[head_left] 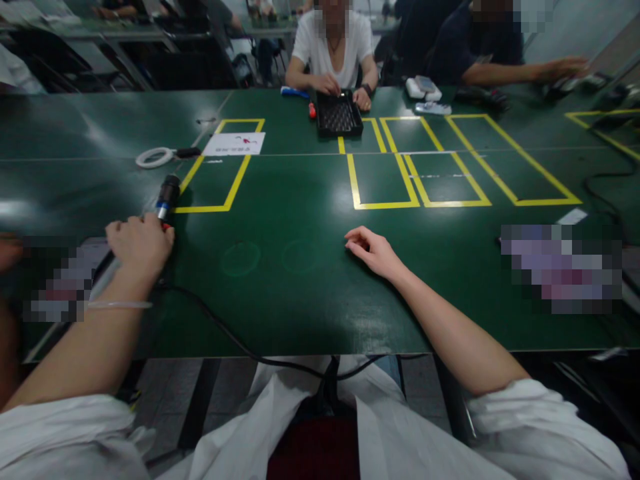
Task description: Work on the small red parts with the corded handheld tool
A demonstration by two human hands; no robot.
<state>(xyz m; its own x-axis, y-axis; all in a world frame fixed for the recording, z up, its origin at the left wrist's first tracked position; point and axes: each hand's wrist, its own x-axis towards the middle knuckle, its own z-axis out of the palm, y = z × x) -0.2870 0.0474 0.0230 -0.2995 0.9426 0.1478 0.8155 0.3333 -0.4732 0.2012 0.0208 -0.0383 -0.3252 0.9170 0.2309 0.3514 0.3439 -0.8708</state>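
Note:
My left hand [140, 243] is wrapped round a cylindrical tool [169, 190] with a thick black end, a blue ring, a silver neck and a red part by my fingers. The rest of that tool is hidden by my hand. A clear band circles my left wrist. On the right, my right hand [373, 251] is at the green table [310, 307] with fingers loosely bent and nothing visible in them. Close to my left forearm is a blurred-out phone-like thing [75, 277].
Yellow tape frames [383, 205] mark the table. A printed paper [234, 143] and a white coiled cable [154, 158] lie left. A black cord [220, 327] crosses toward my lap. Opposite, a person in white handles a black tray [340, 115]. A pixelated item [560, 267] lies right.

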